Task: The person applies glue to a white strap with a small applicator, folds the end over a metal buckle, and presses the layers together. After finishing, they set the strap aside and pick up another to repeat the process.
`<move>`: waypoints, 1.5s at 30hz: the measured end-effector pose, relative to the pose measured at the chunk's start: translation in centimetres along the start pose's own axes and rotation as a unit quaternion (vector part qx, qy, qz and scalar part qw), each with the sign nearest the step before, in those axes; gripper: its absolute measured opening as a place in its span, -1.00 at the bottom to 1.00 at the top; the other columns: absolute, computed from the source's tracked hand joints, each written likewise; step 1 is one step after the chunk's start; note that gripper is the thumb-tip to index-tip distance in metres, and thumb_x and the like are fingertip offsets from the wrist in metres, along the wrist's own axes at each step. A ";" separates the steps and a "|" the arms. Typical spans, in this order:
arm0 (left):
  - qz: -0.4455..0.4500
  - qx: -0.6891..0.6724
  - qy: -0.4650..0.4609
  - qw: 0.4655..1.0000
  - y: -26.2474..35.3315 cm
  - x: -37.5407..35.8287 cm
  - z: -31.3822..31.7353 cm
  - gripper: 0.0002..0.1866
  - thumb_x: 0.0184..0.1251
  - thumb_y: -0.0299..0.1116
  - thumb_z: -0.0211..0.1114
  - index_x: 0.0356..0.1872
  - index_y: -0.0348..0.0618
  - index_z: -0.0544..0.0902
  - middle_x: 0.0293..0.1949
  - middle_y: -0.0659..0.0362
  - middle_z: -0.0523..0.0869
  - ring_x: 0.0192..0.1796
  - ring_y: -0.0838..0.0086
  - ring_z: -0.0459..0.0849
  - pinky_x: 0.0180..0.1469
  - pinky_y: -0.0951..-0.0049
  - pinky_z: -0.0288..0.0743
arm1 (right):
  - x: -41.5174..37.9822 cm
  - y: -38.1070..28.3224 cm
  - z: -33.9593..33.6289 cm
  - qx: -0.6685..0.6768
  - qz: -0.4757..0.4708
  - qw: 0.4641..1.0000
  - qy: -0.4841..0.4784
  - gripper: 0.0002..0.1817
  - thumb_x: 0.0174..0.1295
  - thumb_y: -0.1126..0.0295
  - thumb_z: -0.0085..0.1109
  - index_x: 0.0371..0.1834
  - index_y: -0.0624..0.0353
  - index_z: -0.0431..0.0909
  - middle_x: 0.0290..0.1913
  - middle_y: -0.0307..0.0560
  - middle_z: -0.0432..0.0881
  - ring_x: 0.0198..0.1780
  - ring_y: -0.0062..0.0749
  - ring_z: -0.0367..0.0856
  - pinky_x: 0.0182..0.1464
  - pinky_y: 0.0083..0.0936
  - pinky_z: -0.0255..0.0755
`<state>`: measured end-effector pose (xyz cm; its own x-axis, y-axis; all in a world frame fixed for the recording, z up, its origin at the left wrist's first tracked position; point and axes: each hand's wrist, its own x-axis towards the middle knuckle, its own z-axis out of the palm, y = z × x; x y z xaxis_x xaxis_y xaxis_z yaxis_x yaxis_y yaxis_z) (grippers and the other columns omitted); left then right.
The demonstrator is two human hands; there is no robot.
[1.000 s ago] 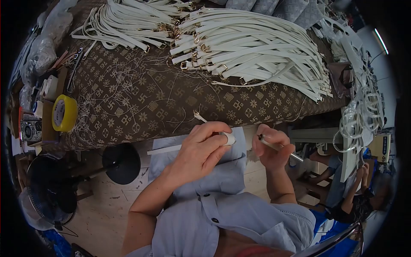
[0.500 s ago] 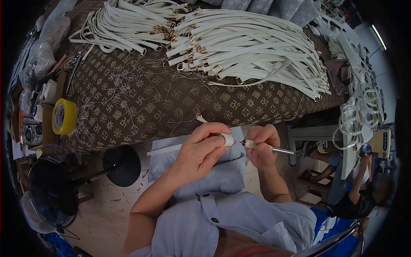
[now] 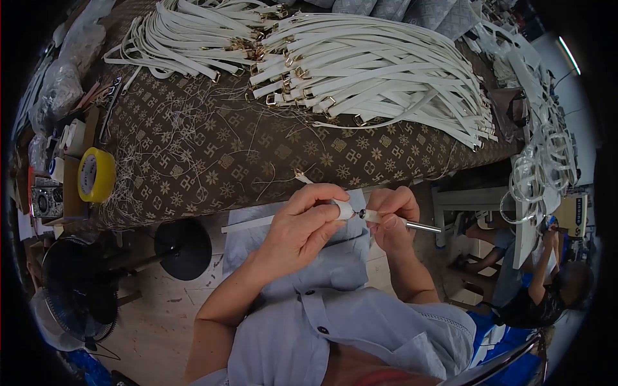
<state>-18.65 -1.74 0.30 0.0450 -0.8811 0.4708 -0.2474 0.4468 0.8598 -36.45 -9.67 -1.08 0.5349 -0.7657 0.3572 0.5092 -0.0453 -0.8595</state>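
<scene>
My left hand (image 3: pixel 309 222) is closed on a white strap (image 3: pixel 345 210), which is bent into a loop between thumb and fingers. One end of it sticks out to the left below the wrist, and a piece with a gold buckle shows above the knuckles. In my right hand (image 3: pixel 394 215) is a slim pen-like tool (image 3: pixel 422 226) with a silver shaft and a whitish grip, pinched between thumb and fingers. Its dark tip points left, right at the strap's bend. Both hands are above my lap, in front of the table edge.
White buckled straps (image 3: pixel 386 77) lie in two heaps on the patterned brown cloth (image 3: pixel 257 154), amid loose threads (image 3: pixel 170 148). Left stand a yellow tape roll (image 3: pixel 96 175) and a black fan (image 3: pixel 77 283). Another person (image 3: pixel 547 289) sits at the right.
My right hand has moved the pen-like tool slightly left, bringing its tip up to the strap's bend. My left hand stays in place.
</scene>
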 end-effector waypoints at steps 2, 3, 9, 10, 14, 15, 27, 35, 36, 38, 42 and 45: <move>0.002 0.001 0.001 1.000 -0.1 0.0 0.1 -0.92 0.26 -0.53 0.26 -0.29 -0.32 0.57 -0.03 0.06 0.57 -0.22 0.35 0.59 -0.22 0.45 0.49 | 0.0 0.0 0.0 -0.005 -0.003 1.000 -0.002 -0.74 0.23 0.30 0.28 -0.29 0.18 0.40 -0.44 -0.11 0.52 -0.45 -0.55 0.45 -0.40 -0.62 0.34; 0.003 -0.003 0.003 1.000 -0.2 -0.1 0.2 -0.92 0.25 -0.53 0.27 -0.29 -0.31 0.57 -0.03 0.06 0.57 -0.22 0.35 0.58 -0.22 0.45 0.49 | 0.0 0.0 -0.1 -0.007 -0.005 1.000 -0.005 -0.74 0.23 0.30 0.28 -0.29 0.18 0.40 -0.44 -0.12 0.52 -0.45 -0.55 0.45 -0.40 -0.62 0.34; -0.003 -0.007 0.008 1.000 0.0 -0.1 0.2 -0.92 0.22 -0.55 0.28 -0.30 -0.29 0.57 -0.04 0.07 0.57 -0.23 0.34 0.57 -0.22 0.43 0.48 | 0.1 0.0 0.0 -0.010 -0.010 1.000 -0.010 -0.73 0.23 0.28 0.28 -0.28 0.19 0.40 -0.44 -0.13 0.51 -0.45 -0.56 0.44 -0.40 -0.62 0.33; -0.009 -0.010 0.008 1.000 0.0 -0.1 0.2 -0.92 0.21 -0.55 0.29 -0.30 -0.28 0.57 -0.04 0.07 0.58 -0.22 0.33 0.58 -0.21 0.43 0.48 | 0.1 0.1 0.1 -0.010 -0.017 1.000 -0.013 -0.73 0.23 0.28 0.29 -0.28 0.19 0.40 -0.44 -0.13 0.51 -0.45 -0.56 0.44 -0.40 -0.62 0.33; -0.003 0.000 0.009 1.000 0.0 -0.1 0.2 -0.91 0.19 -0.55 0.30 -0.30 -0.27 0.58 -0.04 0.08 0.58 -0.21 0.32 0.58 -0.20 0.42 0.48 | 0.3 -0.3 0.8 -0.042 -0.002 0.999 0.012 -0.65 0.22 0.15 0.29 -0.34 0.14 0.36 -0.51 -0.12 0.47 -0.53 -0.57 0.36 -0.50 -0.68 0.22; -0.002 0.004 0.008 1.000 0.1 0.0 0.2 -0.90 0.18 -0.55 0.31 -0.30 -0.27 0.58 -0.04 0.08 0.58 -0.20 0.32 0.58 -0.20 0.41 0.48 | 0.3 -0.3 0.8 -0.042 -0.002 0.999 0.012 -0.65 0.22 0.15 0.29 -0.33 0.14 0.36 -0.51 -0.12 0.47 -0.53 -0.57 0.36 -0.50 -0.68 0.22; -0.004 0.008 0.012 1.000 0.1 -0.1 0.3 -0.89 0.15 -0.56 0.33 -0.31 -0.27 0.58 -0.03 0.08 0.58 -0.23 0.32 0.56 -0.20 0.40 0.47 | 0.3 -0.2 0.5 -0.055 -0.018 0.998 0.014 -0.67 0.21 0.18 0.30 -0.33 0.15 0.37 -0.52 -0.13 0.47 -0.53 -0.57 0.37 -0.49 -0.68 0.22; 0.002 0.019 0.014 1.000 0.0 -0.2 0.4 -0.89 0.15 -0.57 0.33 -0.33 -0.27 0.58 -0.03 0.08 0.58 -0.22 0.32 0.56 -0.19 0.40 0.47 | 0.2 -0.3 0.6 -0.058 -0.018 0.998 0.012 -0.67 0.20 0.18 0.30 -0.34 0.14 0.38 -0.52 -0.14 0.46 -0.53 -0.56 0.36 -0.48 -0.66 0.21; 0.000 0.016 0.015 1.000 0.0 -0.2 0.4 -0.89 0.15 -0.57 0.33 -0.33 -0.27 0.58 -0.03 0.08 0.58 -0.22 0.32 0.56 -0.19 0.40 0.47 | 0.2 -0.4 0.6 -0.057 -0.013 0.998 0.012 -0.67 0.21 0.18 0.30 -0.34 0.14 0.38 -0.52 -0.14 0.46 -0.52 -0.56 0.36 -0.47 -0.66 0.21; -0.001 0.014 0.015 1.000 0.1 -0.1 0.3 -0.89 0.15 -0.57 0.33 -0.33 -0.27 0.58 -0.03 0.08 0.58 -0.22 0.32 0.56 -0.19 0.40 0.47 | 0.2 -0.4 0.6 -0.055 -0.009 0.998 0.011 -0.67 0.21 0.18 0.30 -0.34 0.14 0.37 -0.52 -0.13 0.46 -0.52 -0.56 0.36 -0.47 -0.66 0.21; 0.000 0.019 0.012 1.000 0.1 -0.1 0.3 -0.90 0.15 -0.56 0.33 -0.33 -0.27 0.59 -0.03 0.08 0.58 -0.21 0.31 0.56 -0.19 0.40 0.47 | 0.2 -0.4 0.7 -0.045 -0.004 0.999 0.015 -0.67 0.21 0.17 0.30 -0.33 0.14 0.37 -0.51 -0.13 0.46 -0.51 -0.55 0.36 -0.47 -0.66 0.21; -0.002 0.022 0.011 1.000 0.1 -0.2 0.4 -0.90 0.16 -0.55 0.33 -0.32 -0.27 0.59 -0.03 0.08 0.58 -0.20 0.31 0.56 -0.19 0.40 0.47 | 0.1 -0.2 0.3 -0.026 -0.012 1.000 0.002 -0.72 0.23 0.25 0.29 -0.30 0.16 0.39 -0.47 -0.13 0.50 -0.46 -0.56 0.41 -0.42 -0.64 0.29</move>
<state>-19.05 -1.63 0.19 0.0670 -0.8787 0.4727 -0.2900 0.4362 0.8518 -36.30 -9.52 -0.78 0.5199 -0.7664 0.3773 0.4867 -0.0972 -0.8681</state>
